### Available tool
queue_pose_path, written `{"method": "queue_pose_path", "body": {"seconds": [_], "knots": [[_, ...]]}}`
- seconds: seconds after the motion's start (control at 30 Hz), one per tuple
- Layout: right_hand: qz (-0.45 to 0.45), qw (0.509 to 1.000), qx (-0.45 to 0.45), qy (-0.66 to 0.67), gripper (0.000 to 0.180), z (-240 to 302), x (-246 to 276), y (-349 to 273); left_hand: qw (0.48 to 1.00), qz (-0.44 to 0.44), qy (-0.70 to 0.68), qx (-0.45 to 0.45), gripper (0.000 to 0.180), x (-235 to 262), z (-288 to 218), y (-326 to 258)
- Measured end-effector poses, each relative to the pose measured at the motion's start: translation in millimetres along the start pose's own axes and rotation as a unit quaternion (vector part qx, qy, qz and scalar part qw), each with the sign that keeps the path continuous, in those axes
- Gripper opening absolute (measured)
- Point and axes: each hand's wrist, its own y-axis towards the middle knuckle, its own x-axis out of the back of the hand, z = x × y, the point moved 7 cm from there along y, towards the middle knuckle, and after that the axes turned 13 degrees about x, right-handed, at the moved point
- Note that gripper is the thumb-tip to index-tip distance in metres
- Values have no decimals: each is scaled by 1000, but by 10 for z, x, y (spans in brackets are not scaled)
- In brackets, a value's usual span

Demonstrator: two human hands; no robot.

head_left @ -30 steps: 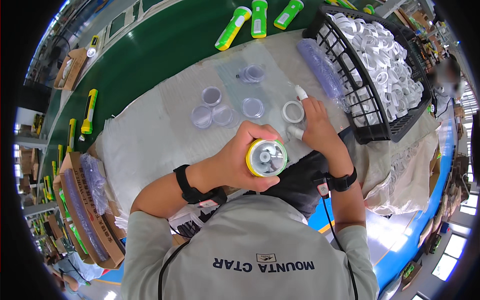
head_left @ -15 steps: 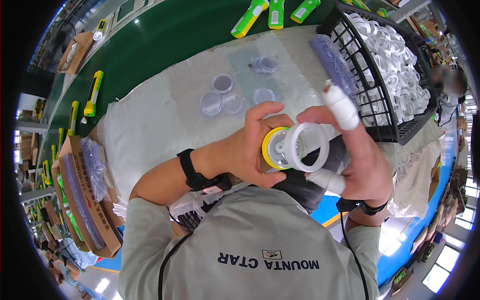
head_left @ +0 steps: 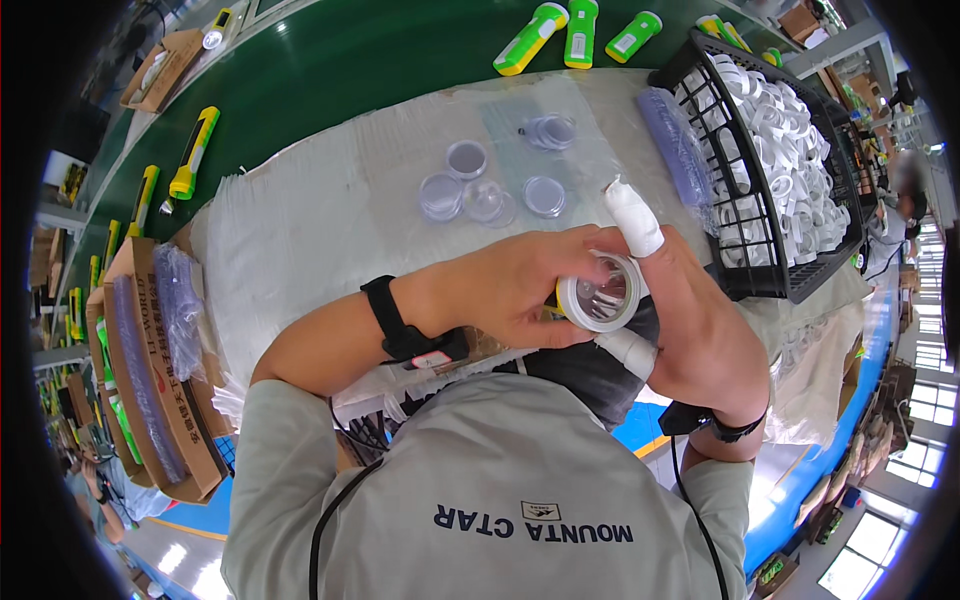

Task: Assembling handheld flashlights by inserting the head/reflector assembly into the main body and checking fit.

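My left hand (head_left: 540,290) is wrapped round a flashlight head with a yellow rim (head_left: 561,300), its body hidden behind my fingers and palm. A white ring (head_left: 591,318) sits against the front of that head, and a clear reflector (head_left: 603,291) shows through its opening. My right hand (head_left: 690,310) grips the ring from the right, thumb below and fingers above. White tape covers its thumb and one finger. Beyond the hands, clear round lenses (head_left: 441,197) lie in small groups on the plastic-covered table (head_left: 330,190).
A black crate (head_left: 790,280) full of white rings stands at the right, beside a rolled plastic sleeve (head_left: 672,135). Green-and-yellow flashlights (head_left: 533,40) lie on the green surface (head_left: 380,60) at the back. A cardboard box (head_left: 190,430) with plastic wrap stands at the left.
My right hand has brought the white ring left onto the yellow-rimmed head, closing the gap between them. Both hands are closer together. The view has shifted slightly.
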Motion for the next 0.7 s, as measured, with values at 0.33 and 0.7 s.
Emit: {"method": "queue_pose_path", "body": {"seconds": [0.33, 0.7], "knots": [[-7, 983, -3, -185, 69, 13, 6, 121, 978, -9, 191, 81, 32, 101, -40, 26], [68, 993, -21, -96, 81, 86, -21, 102, 992, -7, 113, 61, 38, 43, -37, -8]]}}
